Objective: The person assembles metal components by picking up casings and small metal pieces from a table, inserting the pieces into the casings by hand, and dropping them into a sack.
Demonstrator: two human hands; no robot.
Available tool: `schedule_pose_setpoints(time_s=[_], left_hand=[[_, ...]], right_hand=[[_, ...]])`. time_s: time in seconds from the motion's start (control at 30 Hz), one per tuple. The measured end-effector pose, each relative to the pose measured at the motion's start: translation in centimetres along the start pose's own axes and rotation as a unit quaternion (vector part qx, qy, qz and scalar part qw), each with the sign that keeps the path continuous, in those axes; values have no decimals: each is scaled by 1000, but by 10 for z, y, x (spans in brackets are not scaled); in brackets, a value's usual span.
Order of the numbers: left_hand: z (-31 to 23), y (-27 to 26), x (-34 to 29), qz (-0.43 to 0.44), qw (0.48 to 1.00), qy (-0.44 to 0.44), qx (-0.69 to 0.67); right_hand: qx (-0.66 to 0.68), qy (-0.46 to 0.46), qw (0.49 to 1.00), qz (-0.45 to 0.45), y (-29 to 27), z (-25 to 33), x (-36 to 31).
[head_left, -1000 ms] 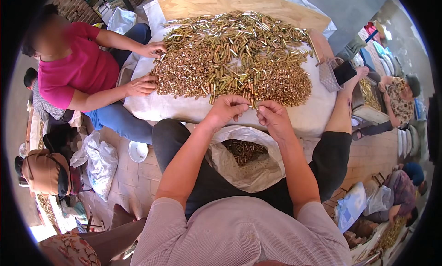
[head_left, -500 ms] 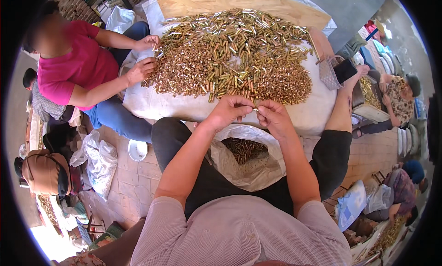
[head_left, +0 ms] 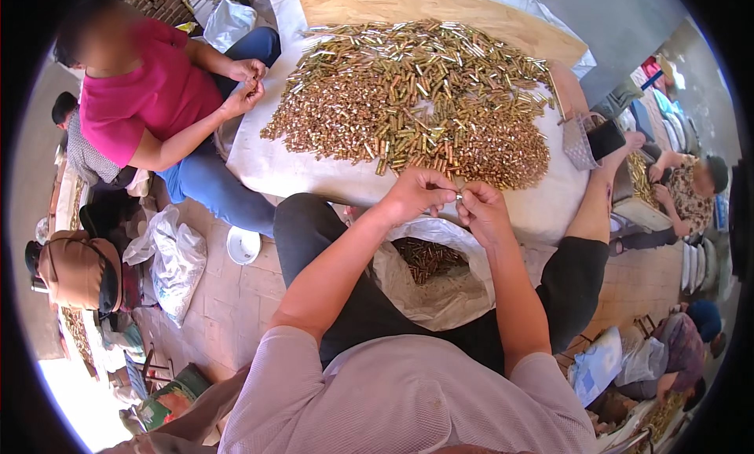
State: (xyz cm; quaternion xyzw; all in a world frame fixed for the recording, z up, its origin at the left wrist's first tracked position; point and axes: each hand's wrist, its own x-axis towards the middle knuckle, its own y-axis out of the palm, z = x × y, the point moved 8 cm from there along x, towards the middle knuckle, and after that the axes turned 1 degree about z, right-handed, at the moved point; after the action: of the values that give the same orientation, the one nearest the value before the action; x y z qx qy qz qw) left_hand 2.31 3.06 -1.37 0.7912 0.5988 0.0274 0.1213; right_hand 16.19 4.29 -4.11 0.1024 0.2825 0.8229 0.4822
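Pale-covered table (head_left: 314, 177) bears heaped brassy metal parts (head_left: 408, 81)

Held piece (head_left: 459, 196) mostly hidden between fingertips (head_left: 446, 196).

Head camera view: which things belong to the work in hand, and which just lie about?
Seemingly in use:
small metal piece between left hand and right hand;
heaped metal pieces on white cloth;
open sack.

Seemingly lying about:
white bowl;
plastic bag.
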Motion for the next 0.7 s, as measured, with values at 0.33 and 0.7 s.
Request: schedule_pose_setpoints(time_s=[0.33, 0.7], left_hand=[[-3, -20, -1, -27, 992, 40, 120], [-28, -132, -22, -391, 712, -49, 581]], right_hand=[[-88, 7, 996, -30, 5, 13, -2], [-418, 134, 870, 224, 65, -3, -35]])
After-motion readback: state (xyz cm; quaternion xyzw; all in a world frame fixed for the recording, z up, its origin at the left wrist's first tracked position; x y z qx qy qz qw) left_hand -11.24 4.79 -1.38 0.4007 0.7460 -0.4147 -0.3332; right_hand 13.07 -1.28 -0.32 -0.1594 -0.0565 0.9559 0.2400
